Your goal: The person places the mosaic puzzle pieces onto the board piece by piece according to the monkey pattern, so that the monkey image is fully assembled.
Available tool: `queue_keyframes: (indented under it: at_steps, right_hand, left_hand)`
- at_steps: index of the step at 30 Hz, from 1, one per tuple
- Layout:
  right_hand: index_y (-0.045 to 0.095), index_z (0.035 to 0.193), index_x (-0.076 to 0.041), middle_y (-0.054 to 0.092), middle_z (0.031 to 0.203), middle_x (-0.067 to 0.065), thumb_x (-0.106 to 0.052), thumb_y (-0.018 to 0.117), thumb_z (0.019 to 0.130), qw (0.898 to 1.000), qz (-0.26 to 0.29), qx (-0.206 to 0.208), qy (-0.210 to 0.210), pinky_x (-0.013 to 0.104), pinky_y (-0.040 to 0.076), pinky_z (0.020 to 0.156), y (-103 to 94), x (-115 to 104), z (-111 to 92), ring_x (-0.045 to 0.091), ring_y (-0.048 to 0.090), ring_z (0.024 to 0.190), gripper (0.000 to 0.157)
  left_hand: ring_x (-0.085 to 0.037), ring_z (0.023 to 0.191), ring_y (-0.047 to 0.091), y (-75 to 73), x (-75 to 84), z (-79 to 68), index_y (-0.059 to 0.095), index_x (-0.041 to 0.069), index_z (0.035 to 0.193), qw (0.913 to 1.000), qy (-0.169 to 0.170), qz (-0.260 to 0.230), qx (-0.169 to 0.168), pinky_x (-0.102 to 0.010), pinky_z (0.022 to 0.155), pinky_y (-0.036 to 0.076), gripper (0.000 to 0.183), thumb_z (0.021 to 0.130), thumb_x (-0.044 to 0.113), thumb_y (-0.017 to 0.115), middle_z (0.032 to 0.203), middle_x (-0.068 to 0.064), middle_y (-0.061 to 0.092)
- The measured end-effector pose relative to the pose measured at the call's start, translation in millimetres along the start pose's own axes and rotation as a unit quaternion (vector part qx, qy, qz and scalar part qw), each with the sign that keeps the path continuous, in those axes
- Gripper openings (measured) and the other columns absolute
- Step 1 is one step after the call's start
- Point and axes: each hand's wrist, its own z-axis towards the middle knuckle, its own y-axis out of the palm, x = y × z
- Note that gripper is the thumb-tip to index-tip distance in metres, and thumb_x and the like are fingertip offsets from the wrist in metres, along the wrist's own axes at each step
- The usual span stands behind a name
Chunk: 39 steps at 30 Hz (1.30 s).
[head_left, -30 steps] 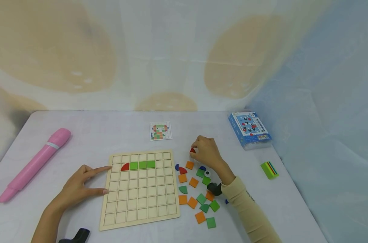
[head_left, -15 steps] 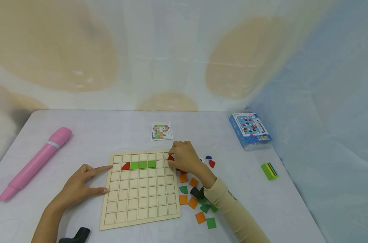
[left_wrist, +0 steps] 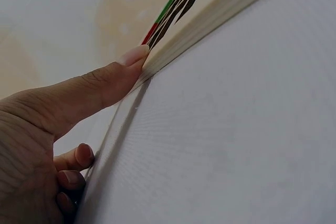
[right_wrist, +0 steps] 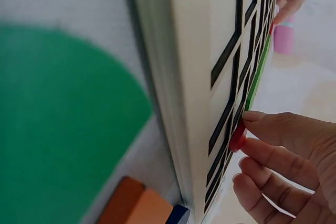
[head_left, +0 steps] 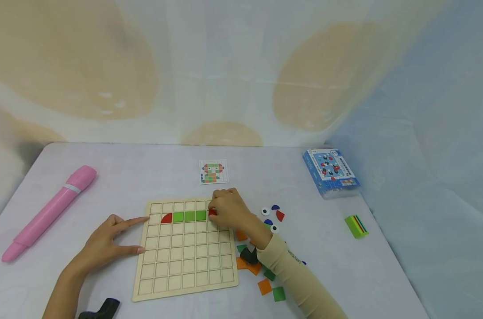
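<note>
My right hand (head_left: 230, 209) is over the upper right of the wooden grid board (head_left: 177, 270). Between thumb and index finger it pinches a red quarter-circle tile (right_wrist: 238, 136), right at the end of a row of green square tiles (head_left: 189, 216). Another red quarter-circle tile (head_left: 167, 218) lies at the row's left end. Against the board's left edge rests my left hand (head_left: 106, 241), index finger and thumb stretched out and apart. The left wrist view has the thumb (left_wrist: 118, 80) touching the board's edge.
Right of the board lie loose orange tiles (head_left: 264, 286), green tiles (head_left: 279, 293) and white eye discs (head_left: 265, 211), some hidden under the right forearm. A pattern card (head_left: 214, 172) lies behind the board. A blue box (head_left: 330, 172) and green block (head_left: 356, 226) are at right, a pink stick (head_left: 50, 212) at left.
My right hand has carried the red quarter-circle tile leftward from beside the loose tiles onto the board, to the end of the green row. The left hand has stayed at the board's edge.
</note>
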Motion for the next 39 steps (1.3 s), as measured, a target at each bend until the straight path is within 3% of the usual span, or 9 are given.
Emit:
queue_keyframes:
  at_steps: [18, 32, 39]
  right_hand:
    - [0.079, 0.106, -0.019, 0.068, 0.101, -0.005, -0.029, 0.076, 0.088, 1.000, 0.015, -0.009, -0.010, 0.042, 0.041, 0.101, 1.1, -3.8, -2.2, 0.013, 0.061, 0.094, 0.021]
    - [0.078, 0.109, -0.021, 0.067, 0.095, -0.006, -0.036, 0.078, 0.086, 1.000, 0.014, -0.015, 0.012, 0.042, 0.042, 0.099, -0.7, -0.4, -2.4, 0.011, 0.059, 0.086, 0.027]
    - [0.078, 0.098, -0.018, 0.064, 0.092, -0.005, -0.036, 0.080, 0.083, 0.999, 0.018, -0.011, 0.035, 0.042, 0.042, 0.099, -2.5, -0.6, -5.2, 0.012, 0.060, 0.087, 0.024]
  left_hand:
    - [-0.016, 0.080, 0.036, -0.8, 1.5, -1.1, 0.061, 0.024, 0.137, 1.0000, -0.002, 0.005, 0.002, -0.028, 0.069, 0.028, 0.080, 0.066, 0.051, 0.087, 0.091, -0.004, 0.038]
    - [-0.016, 0.079, 0.036, -1.0, 0.4, 0.2, 0.061, 0.023, 0.136, 1.0000, 0.005, 0.000, 0.004, -0.028, 0.068, 0.028, 0.080, 0.066, 0.050, 0.088, 0.091, -0.005, 0.039]
    - [-0.017, 0.080, 0.036, -0.2, -0.2, 0.6, 0.061, 0.022, 0.136, 1.0000, 0.002, 0.001, 0.002, -0.028, 0.068, 0.029, 0.080, 0.066, 0.049, 0.088, 0.091, -0.005, 0.039]
